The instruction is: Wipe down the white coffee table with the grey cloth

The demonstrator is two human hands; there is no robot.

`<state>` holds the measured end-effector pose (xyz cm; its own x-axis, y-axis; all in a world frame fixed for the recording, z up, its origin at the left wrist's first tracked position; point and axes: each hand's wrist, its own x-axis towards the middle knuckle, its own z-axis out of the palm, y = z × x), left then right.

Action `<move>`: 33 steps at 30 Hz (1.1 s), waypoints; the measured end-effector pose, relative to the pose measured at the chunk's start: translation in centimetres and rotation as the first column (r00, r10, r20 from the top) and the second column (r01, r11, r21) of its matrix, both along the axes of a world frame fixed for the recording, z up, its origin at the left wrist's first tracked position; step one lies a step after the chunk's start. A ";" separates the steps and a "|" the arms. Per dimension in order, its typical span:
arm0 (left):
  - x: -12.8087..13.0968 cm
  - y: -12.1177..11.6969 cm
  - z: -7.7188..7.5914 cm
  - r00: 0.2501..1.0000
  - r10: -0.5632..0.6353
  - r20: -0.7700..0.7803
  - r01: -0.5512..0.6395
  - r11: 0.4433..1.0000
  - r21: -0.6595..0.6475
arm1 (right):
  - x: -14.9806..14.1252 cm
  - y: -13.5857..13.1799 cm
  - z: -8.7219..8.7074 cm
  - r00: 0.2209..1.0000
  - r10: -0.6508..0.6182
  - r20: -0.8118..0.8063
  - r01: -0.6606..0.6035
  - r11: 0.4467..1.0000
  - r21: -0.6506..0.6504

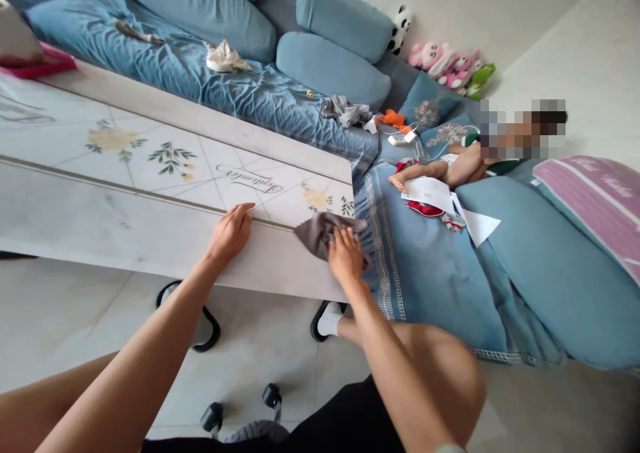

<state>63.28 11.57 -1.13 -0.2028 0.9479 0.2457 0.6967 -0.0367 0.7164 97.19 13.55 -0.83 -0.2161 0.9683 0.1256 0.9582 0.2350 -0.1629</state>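
A long coffee table (280, 253) with a marble-look surface and a floral runner panel (220, 160) runs across the view. My right hand (346, 253) presses a grey-brown cloth (317, 233) against the table's right end, fingers bent over it. Part of the cloth hangs over that end. My left hand (233, 232) rests flat on the near side of the tabletop, beside the panel's edge strip, holding nothing.
Behind the table stands a blue sofa (425, 266) with cushions, clothes, papers (427, 193) and plush toys (450, 66). A person (470, 160) lies on it. A pink tray (43, 63) sits at the table's far left. Chair casters (213, 416) are on the floor below.
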 end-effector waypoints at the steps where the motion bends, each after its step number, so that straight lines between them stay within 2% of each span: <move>1: 0.0 0.0 0.1 1.000 -0.002 0.001 0.002 1.000 0.000 | -3.0 0.1 0.1 0.998 0.058 0.000 -0.058 0.998 0.006; 3: -0.1 -0.2 0.3 1.000 -0.001 0.016 0.001 1.000 0.006 | -7.5 -2.0 0.1 0.972 0.234 -0.034 -0.234 0.972 0.020; 5: -0.2 -0.4 0.5 0.999 0.020 0.047 -0.021 1.000 0.009 | -8.1 -6.0 -0.2 0.919 0.386 -0.076 -0.385 0.922 0.031; 7: -0.4 -0.6 0.8 0.995 0.050 0.086 -0.051 0.999 0.004 | -4.6 -9.6 -0.7 0.890 0.446 -0.092 -0.446 0.895 0.025; 9: -0.4 -0.7 1.0 0.990 0.070 0.120 -0.069 0.998 -0.005 | 0.6 -10.5 -0.8 0.910 0.408 -0.075 -0.408 0.913 0.016; 11: -0.3 -0.7 1.2 0.987 0.078 0.140 -0.078 0.997 -0.007 | 4.1 -8.3 -0.4 0.955 0.294 -0.037 -0.294 0.956 0.004; 12: -0.3 -0.7 1.2 0.987 0.079 0.142 -0.079 0.997 -0.007 | 4.5 -6.4 -0.1 0.977 0.215 -0.014 -0.215 0.977 -0.007; 13: -0.2 -0.6 1.2 0.987 0.078 0.140 -0.078 0.997 -0.006 | 3.9 -4.4 0.3 0.991 0.134 0.009 -0.134 0.991 -0.021; 15: -0.1 -0.6 1.3 0.989 0.075 0.128 -0.076 0.997 -0.003 | 0.3 -1.4 0.8 0.999 0.027 0.043 -0.024 0.998 -0.054; 17: 0.0 -0.6 1.3 0.991 0.065 0.115 -0.066 0.998 0.000 | -4.2 -0.9 0.9 0.996 0.076 0.038 -0.073 0.995 -0.065; 19: 0.0 -0.7 1.4 0.992 0.055 0.111 -0.056 0.998 0.007 | -6.7 -3.2 0.4 0.972 0.236 -0.003 -0.236 0.971 -0.038; 20: 0.0 -0.7 1.4 0.992 0.052 0.113 -0.053 0.999 0.008 | -6.6 -4.9 0.0 0.950 0.310 -0.024 -0.311 0.950 -0.016; 22: 0.0 -0.8 1.4 0.990 0.055 0.132 -0.057 0.998 0.009 | -3.6 -8.1 -0.9 0.922 0.385 -0.047 -0.384 0.923 0.019; 24: -0.1 -0.9 1.3 0.985 0.062 0.159 -0.064 0.998 0.012 | 1.3 -8.9 -1.4 0.935 0.350 -0.045 -0.349 0.936 0.029; 26: -0.1 -0.7 1.1 0.982 0.063 0.177 -0.067 0.998 0.020 | 4.9 -6.6 -1.4 0.970 0.243 -0.032 -0.242 0.970 0.024; 27: -0.1 -0.7 1.1 0.982 0.064 0.179 -0.070 0.997 0.024 | 5.5 -4.7 -1.3 0.985 0.170 -0.023 -0.169 0.985 0.016; 28: -0.1 -0.6 1.0 0.982 0.066 0.176 -0.071 0.997 0.026 | 5.2 -2.7 -1.1 0.995 0.095 -0.014 -0.095 0.995 0.009; 30: 0.0 -0.5 0.9 0.984 0.067 0.164 -0.072 0.997 0.026 | 2.2 0.2 -0.8 1.000 -0.001 0.001 0.001 1.000 0.008; 31: 0.0 -0.6 0.9 0.986 0.063 0.157 -0.068 0.997 0.027 | 0.1 0.7 -0.7 1.000 0.005 0.002 -0.005 1.000 0.018; 33: 0.0 -0.6 1.0 0.987 0.048 0.151 -0.054 0.998 0.033 | -3.4 -0.6 -0.7 0.990 0.143 -0.008 -0.143 0.989 0.041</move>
